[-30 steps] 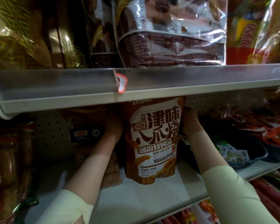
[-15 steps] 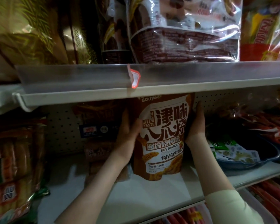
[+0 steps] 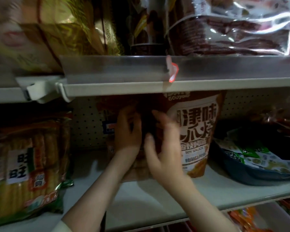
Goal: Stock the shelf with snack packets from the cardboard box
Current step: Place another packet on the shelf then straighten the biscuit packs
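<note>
Snack packet (image 3: 197, 131) on shelf (image 3: 149, 198); sachets (image 3: 251, 156) in basin (image 3: 258, 177)

Left hand (image 3: 127, 131) close beside splayed right hand (image 3: 164, 148)

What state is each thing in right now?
snack packet, upright on the shelf
left hand, against a darker packet behind; hold unclear
right hand, fingers spread, blurred, at the snack packet's left edge
rice cracker bag, standing
blue tub, holds green sachets
</note>
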`<action>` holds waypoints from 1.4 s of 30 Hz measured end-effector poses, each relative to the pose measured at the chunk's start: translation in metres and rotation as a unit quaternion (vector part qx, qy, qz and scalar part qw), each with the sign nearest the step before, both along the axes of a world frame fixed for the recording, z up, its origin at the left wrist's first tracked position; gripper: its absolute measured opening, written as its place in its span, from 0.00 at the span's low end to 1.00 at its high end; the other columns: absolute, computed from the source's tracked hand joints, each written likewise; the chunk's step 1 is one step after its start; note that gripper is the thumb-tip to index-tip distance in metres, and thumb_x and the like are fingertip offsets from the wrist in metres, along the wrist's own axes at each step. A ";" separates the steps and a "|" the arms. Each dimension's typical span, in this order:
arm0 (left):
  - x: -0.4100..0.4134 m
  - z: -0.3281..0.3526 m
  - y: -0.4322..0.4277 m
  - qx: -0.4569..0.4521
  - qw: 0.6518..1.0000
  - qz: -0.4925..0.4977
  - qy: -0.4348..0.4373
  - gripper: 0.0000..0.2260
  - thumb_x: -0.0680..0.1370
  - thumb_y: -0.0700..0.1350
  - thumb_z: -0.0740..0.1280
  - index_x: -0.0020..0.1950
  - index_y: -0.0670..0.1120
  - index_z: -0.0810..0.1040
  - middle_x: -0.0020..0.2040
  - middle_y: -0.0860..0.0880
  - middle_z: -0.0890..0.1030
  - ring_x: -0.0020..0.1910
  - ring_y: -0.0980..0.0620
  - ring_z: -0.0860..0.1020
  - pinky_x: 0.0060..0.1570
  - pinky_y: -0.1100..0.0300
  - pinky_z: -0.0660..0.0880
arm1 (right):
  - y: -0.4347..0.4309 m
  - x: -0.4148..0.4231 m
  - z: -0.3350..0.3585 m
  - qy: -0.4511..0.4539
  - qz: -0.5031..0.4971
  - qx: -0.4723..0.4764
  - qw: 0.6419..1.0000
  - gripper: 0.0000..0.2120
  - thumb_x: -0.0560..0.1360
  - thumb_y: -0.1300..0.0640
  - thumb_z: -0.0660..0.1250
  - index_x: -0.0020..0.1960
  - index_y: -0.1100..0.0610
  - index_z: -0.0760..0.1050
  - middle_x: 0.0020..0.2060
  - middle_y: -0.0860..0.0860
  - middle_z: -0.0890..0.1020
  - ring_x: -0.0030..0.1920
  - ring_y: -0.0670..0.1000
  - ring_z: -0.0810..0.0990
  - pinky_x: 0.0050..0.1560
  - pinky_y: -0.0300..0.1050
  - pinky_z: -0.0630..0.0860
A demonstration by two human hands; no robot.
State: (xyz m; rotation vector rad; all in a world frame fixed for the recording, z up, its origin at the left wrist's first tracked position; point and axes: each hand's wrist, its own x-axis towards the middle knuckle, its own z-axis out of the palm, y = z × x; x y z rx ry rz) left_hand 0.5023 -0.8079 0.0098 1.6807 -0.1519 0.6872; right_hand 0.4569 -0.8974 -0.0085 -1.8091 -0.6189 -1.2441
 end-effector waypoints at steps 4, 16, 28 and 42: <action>0.012 -0.020 0.043 0.008 0.988 0.151 0.035 0.23 0.78 0.40 0.64 0.72 0.38 0.63 0.69 0.41 0.69 0.68 0.48 0.67 0.62 0.74 0.56 | 0.041 0.024 -0.032 0.253 0.056 0.028 0.965 0.38 0.71 0.59 0.66 0.76 0.54 0.52 0.71 0.51 0.61 0.73 0.50 0.57 0.73 0.36 0.52; 0.031 -0.053 0.059 -0.096 0.970 -0.017 0.222 0.17 0.77 0.56 0.65 0.64 0.52 0.73 0.61 0.46 0.78 0.58 0.48 0.77 0.56 0.58 0.71 | 0.046 0.077 -0.043 0.417 0.063 0.153 0.894 0.47 0.69 0.47 0.73 0.77 0.52 0.48 0.75 0.50 0.61 0.74 0.51 0.61 0.74 0.51 0.61; 0.040 -0.055 0.053 -0.098 0.975 0.009 0.199 0.22 0.78 0.55 0.63 0.69 0.46 0.70 0.64 0.45 0.76 0.62 0.46 0.76 0.63 0.50 0.71 | 0.049 0.076 -0.048 0.361 0.019 0.165 0.918 0.49 0.71 0.49 0.73 0.78 0.53 0.43 0.76 0.50 0.57 0.75 0.50 0.57 0.73 0.45 0.57; -0.060 -0.020 0.137 0.171 0.963 0.204 -0.036 0.15 0.77 0.39 0.65 0.64 0.44 0.71 0.56 0.50 0.76 0.53 0.56 0.75 0.50 0.75 0.70 | 0.127 0.025 -0.026 0.375 0.207 0.043 0.903 0.27 0.74 0.53 0.70 0.68 0.47 0.62 0.58 0.41 0.75 0.61 0.45 0.75 0.56 0.32 0.73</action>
